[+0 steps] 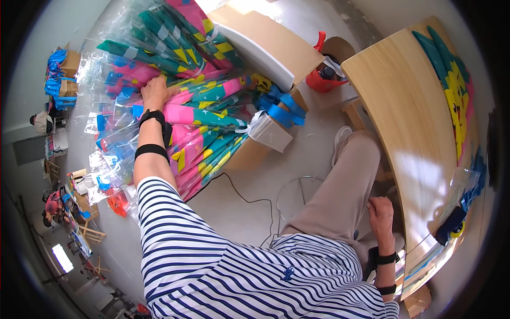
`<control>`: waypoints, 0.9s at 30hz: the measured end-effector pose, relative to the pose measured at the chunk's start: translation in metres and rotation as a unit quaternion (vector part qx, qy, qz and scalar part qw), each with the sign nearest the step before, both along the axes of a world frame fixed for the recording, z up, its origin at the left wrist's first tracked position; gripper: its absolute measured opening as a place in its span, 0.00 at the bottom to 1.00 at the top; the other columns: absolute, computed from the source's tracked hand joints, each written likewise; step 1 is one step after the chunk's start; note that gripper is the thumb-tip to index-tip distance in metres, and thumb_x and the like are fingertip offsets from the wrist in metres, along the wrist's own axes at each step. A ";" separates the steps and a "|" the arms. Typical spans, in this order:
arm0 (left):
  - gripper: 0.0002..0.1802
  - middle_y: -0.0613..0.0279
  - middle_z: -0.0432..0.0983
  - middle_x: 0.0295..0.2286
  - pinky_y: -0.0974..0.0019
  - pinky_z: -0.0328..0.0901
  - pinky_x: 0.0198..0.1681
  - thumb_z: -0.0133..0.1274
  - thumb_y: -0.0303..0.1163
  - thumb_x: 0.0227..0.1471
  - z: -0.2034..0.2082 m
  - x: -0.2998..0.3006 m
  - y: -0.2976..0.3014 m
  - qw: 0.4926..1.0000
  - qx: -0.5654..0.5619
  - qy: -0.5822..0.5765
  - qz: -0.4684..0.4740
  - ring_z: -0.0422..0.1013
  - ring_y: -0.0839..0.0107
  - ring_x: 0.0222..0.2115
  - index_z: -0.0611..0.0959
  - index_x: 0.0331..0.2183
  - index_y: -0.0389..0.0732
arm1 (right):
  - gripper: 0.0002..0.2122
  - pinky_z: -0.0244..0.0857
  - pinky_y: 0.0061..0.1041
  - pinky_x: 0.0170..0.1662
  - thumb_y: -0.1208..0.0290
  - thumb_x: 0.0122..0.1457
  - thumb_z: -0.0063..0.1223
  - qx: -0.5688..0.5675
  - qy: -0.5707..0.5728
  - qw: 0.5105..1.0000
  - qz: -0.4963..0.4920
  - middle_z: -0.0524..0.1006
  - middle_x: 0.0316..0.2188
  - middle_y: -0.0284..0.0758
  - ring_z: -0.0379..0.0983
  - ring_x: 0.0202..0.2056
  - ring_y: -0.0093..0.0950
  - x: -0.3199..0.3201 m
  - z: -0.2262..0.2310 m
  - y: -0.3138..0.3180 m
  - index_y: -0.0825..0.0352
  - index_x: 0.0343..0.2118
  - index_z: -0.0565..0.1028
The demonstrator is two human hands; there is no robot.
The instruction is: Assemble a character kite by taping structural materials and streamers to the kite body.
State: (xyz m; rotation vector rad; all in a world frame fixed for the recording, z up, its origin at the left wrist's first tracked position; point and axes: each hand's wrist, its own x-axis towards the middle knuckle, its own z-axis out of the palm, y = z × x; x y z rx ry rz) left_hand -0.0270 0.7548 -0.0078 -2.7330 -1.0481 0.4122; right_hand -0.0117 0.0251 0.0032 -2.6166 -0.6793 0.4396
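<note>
My left hand (155, 91) is closed on a pink plastic-wrapped bundle (134, 73) in a large pile at the left. The pile is made of long folded bundles (218, 90) in pink, teal and yellow, each in a clear sleeve, many tied with white bands. My fingertips are partly hidden among the wrappers. Beside the wooden table, near my thigh, my right hand (381, 212) is loosely curled, with nothing visible in it. On the table's far right lies an unwrapped yellow, teal and pink piece (456, 101) of the same colours.
A wooden table (401, 90) curves along my right, with a dark tape dispenser (451, 226) at its edge. Blue ribbon rolls (287, 110) sit by a cardboard box (273, 40). A red bag (325, 80) stands behind. A dark cable (244, 199) runs over the floor.
</note>
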 end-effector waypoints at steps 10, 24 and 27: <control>0.38 0.52 0.76 0.47 0.37 0.59 0.55 0.67 0.60 0.38 0.018 0.043 -0.042 0.988 -0.015 0.041 -0.149 0.70 0.53 0.52 0.84 0.45 0.42 | 0.08 0.66 0.46 0.51 0.80 0.50 0.57 0.019 0.015 1.000 -0.005 0.76 0.28 0.45 0.73 0.33 0.47 -0.001 0.000 -0.005 0.70 0.34 0.77; 0.51 0.56 0.63 0.61 0.30 0.57 0.53 0.73 0.53 0.33 0.044 -0.105 -0.109 0.983 0.071 0.135 -0.102 0.57 0.50 0.63 0.72 0.60 0.54 | 0.06 0.65 0.42 0.44 0.80 0.51 0.57 0.024 0.023 0.999 0.005 0.76 0.29 0.46 0.72 0.35 0.47 -0.008 -0.010 -0.025 0.71 0.33 0.77; 0.51 0.58 0.62 0.62 0.35 0.61 0.50 0.71 0.52 0.37 0.031 -0.147 -0.099 0.990 0.083 0.093 -0.072 0.58 0.55 0.63 0.69 0.62 0.52 | 0.06 0.64 0.43 0.51 0.80 0.52 0.57 0.012 0.054 0.998 -0.010 0.75 0.29 0.46 0.71 0.36 0.48 -0.007 -0.008 -0.023 0.71 0.33 0.77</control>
